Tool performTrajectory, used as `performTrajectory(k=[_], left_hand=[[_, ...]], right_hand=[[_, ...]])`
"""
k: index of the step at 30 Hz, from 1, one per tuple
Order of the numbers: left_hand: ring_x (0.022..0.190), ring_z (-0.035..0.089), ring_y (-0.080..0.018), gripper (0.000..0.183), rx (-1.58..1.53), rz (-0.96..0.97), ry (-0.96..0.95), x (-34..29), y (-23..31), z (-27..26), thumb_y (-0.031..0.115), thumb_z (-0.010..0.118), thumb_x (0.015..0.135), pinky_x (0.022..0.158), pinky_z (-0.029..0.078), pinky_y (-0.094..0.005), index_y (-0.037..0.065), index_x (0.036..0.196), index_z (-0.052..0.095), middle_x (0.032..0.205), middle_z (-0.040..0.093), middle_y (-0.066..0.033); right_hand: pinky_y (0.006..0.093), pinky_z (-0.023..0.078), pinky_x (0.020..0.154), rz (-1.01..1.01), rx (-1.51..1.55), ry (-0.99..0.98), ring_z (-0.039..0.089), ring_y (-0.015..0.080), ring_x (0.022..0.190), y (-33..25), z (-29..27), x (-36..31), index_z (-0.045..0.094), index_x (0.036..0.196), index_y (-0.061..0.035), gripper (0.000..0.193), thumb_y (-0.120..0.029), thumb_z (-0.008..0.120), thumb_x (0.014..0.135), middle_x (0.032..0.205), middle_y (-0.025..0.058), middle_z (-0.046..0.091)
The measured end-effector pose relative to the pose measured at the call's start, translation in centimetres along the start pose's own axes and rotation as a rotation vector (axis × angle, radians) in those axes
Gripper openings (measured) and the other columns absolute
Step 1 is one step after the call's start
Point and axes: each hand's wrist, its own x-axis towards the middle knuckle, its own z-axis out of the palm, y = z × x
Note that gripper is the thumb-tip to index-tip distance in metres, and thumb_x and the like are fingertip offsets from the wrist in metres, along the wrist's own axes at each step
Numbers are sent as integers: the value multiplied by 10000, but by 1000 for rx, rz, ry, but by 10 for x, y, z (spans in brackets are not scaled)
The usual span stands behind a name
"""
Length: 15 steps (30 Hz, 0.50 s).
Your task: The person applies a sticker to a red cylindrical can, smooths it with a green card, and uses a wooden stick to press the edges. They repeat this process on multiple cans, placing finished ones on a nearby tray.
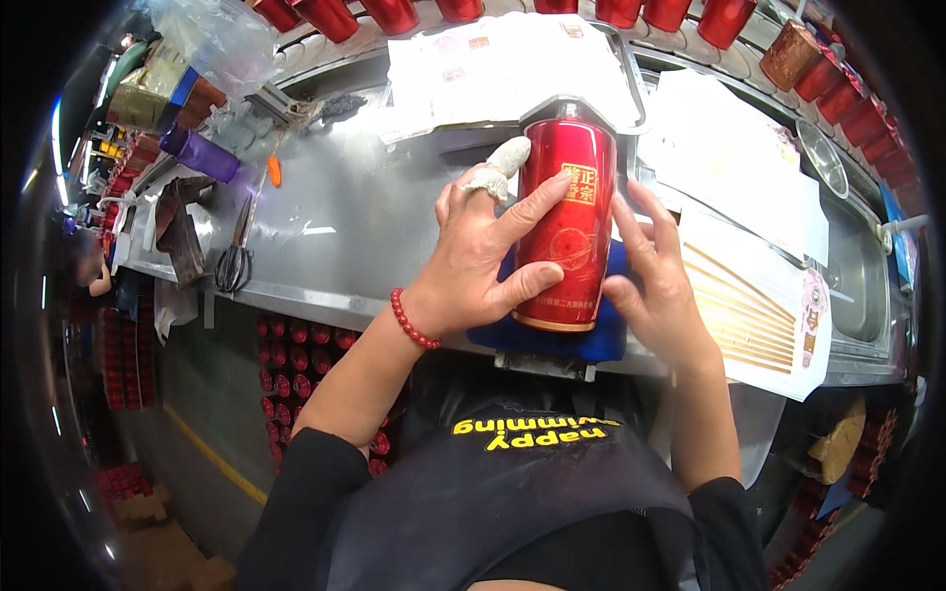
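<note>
A glossy red bottle [550, 231] with gold print and a square gold emblem lies on a blue pad [616, 295] at the bench's front edge, its shoulder pointing away from me. My left hand [473, 241] rests on its left side, index finger stretched to the emblem and thumb laid on the lower front. White wraps [505, 163] cover some of that hand's fingers, and a red bead bracelet circles the wrist. Beside the bottle's right edge, my right hand [655, 281] has its fingers spread; whether the fingertips touch the bottle I cannot tell.
White sheets cover a tray [636, 94] behind the bottle. To the right lies a sheet with gold strips [744, 305], near a sink [855, 266]. Scissors [235, 251], a dark cloth [182, 227] and a purple bottle [200, 153] are left. Red containers [389, 14] line a conveyor behind.
</note>
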Motion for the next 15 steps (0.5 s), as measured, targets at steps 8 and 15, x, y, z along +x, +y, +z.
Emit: performTrajectory(k=[8,15], left_hand=[[1405,361,-416,720,-39,-11,26,4,1,2,621,565,936,1167,169,-520,204,1519,497,1556,361,-280],[1391,366,-404,707,-96,12,60,-1,-3,7,646,544,941,1171,150,-507,239,1517,503,1543,372,-289]], right_hand=[[437,447,1036,35,-157,-4,503,323,1126,-12,5,-20,467,1517,-85,649,-343,674,958,1563,213,325],[407,470,1008,38,-69,60,548,312,1155,-20,1,-23,464,1496,-9,668,-118,720,888,1562,230,364]])
